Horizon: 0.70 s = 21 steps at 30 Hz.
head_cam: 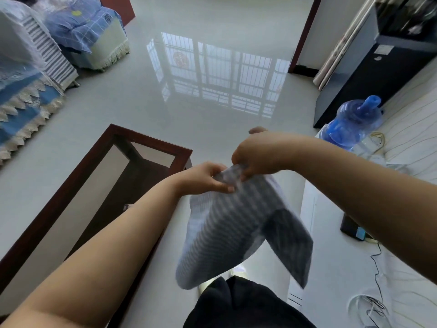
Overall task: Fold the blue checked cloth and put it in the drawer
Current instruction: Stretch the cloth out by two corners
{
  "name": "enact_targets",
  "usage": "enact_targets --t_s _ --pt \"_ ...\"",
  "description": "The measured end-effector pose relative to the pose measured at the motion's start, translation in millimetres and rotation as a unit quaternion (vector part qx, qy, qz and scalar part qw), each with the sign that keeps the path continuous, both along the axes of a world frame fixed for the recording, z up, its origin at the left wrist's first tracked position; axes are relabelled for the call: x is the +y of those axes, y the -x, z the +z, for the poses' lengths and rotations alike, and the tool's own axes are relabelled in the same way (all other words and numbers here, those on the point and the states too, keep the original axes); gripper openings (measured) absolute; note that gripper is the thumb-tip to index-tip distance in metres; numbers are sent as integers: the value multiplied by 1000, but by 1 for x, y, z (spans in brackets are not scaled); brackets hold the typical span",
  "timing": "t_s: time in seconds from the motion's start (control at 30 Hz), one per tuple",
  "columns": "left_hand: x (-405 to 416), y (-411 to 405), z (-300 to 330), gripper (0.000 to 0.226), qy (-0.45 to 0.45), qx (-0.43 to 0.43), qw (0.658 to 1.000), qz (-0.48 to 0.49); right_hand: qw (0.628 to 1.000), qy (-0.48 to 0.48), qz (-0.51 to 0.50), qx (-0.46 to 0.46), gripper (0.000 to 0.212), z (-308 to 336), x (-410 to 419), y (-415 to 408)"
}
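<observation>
The blue checked cloth (236, 223) hangs in the air in front of me, blurred by motion, with its lower part draping down over the floor. My left hand (203, 177) pinches its top edge from the left. My right hand (255, 155) grips the same top edge from above and to the right, close beside the left hand. No drawer shows in view.
A dark wooden glass-topped table (99, 185) stands at the left, close to my left arm. A blue water bottle (352, 121) and a black cabinet (378, 67) stand at the right. Cables (376, 263) lie on the white surface at the lower right. Covered sofas (85, 31) are at the far left.
</observation>
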<state>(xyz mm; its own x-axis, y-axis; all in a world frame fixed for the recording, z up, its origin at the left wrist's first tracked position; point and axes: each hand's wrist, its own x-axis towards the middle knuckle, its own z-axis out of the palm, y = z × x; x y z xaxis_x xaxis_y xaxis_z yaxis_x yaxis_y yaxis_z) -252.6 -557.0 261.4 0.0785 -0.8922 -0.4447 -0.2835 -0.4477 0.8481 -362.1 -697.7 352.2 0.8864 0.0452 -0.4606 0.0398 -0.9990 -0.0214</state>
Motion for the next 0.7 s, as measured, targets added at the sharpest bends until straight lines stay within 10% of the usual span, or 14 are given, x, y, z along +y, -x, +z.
enact_targets --t_s 0.23,0.7 --pt "4 38 -17 53 88 -369 925 21 983 123 135 1 13 -1 7 10" --pt "-20 16 -29 35 88 -406 909 37 962 84 190 -179 21 -3 -14 11"
